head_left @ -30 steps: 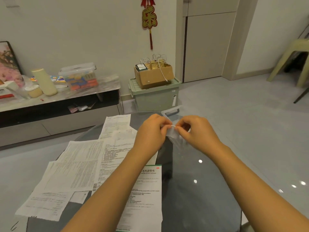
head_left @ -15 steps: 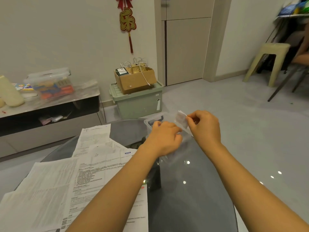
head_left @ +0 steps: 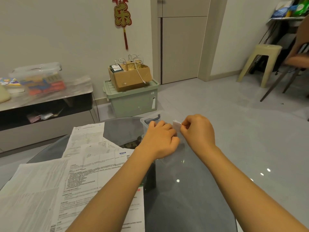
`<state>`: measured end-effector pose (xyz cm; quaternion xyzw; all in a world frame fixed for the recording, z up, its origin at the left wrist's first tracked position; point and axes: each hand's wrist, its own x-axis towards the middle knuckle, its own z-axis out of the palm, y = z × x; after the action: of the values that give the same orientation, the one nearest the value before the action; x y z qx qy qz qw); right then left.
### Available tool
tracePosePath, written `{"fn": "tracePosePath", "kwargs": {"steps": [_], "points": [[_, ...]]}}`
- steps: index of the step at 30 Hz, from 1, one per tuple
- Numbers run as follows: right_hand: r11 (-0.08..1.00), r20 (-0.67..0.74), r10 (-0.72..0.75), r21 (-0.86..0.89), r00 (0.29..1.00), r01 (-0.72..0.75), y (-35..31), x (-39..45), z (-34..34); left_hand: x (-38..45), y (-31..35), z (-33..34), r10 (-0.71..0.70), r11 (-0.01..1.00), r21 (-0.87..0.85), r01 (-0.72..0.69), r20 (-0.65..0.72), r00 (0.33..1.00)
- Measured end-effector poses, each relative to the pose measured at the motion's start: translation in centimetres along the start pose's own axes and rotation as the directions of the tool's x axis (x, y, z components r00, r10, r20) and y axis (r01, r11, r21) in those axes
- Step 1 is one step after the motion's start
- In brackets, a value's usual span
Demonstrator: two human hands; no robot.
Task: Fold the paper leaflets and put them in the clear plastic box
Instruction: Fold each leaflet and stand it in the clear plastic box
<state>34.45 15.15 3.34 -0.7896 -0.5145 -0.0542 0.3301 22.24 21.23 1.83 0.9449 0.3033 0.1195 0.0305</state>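
Both bare forearms reach forward and converge. The left hand (head_left: pixel 159 138) lies knuckles up with its fingers curled under; what they hold, if anything, is hidden. The right hand (head_left: pixel 198 131), just beside it, has its fingers curled, thumb and forefinger pinched together at its near-left side.

The left hand (head_left: pixel 160 139) covers most of the clear plastic box (head_left: pixel 151 118), so its inside cannot be seen. The unfolded white printed paper leaflets (head_left: pixel 80 178) run off the left and bottom edges, their small print unreadable. The small folded white leaflet (head_left: pixel 176 125) is half hidden by the right hand (head_left: pixel 198 131).
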Motion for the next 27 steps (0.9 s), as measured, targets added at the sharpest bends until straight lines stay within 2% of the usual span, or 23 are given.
{"fn": "tracePosePath", "kwargs": {"steps": [2, 5, 10, 13, 18, 22, 27], "points": [[1.000, 0.008, 0.003, -0.022, 1.000, -0.003, -0.1, 0.0, -0.1, -0.2, -0.1, 0.1, -0.021, 1.000, -0.015, 0.021, 0.006, 1.000], [0.995, 0.111, 0.040, -0.090, 0.993, -0.030, -0.6, 0.4, 0.2, -0.4, -0.4, 0.2, -0.019, 0.999, -0.047, 0.018, -0.016, 1.000], [0.938, 0.233, 0.099, -0.346, 0.967, -0.013, -1.3, 1.3, -0.1, -0.7, -0.4, 0.3, -0.051, 0.993, -0.113, 0.043, -0.070, 0.996], [0.930, 0.275, 0.097, -0.368, 0.957, 0.011, -1.2, 1.4, -0.1, -0.7, -0.3, 0.1, -0.047, 0.992, -0.116, 0.041, -0.043, 0.998], [0.984, 0.388, 0.131, -0.162, 0.912, -0.073, -0.7, 1.5, -0.5, -0.3, -0.2, -0.6, -0.033, 0.999, -0.026, 0.035, 0.094, 0.995], [0.985, 0.301, 0.128, 0.074, 0.945, -0.157, 0.3, 1.1, -0.6, 0.0, -0.1, -0.7, -0.053, 0.998, -0.009, 0.054, 0.123, 0.991], [0.961, 0.201, 0.094, 0.238, 0.975, -0.142, 0.9, 0.2, -0.5, -0.3, -0.1, -1.0, -0.077, 0.995, -0.059, 0.082, 0.090, 0.993]]}}
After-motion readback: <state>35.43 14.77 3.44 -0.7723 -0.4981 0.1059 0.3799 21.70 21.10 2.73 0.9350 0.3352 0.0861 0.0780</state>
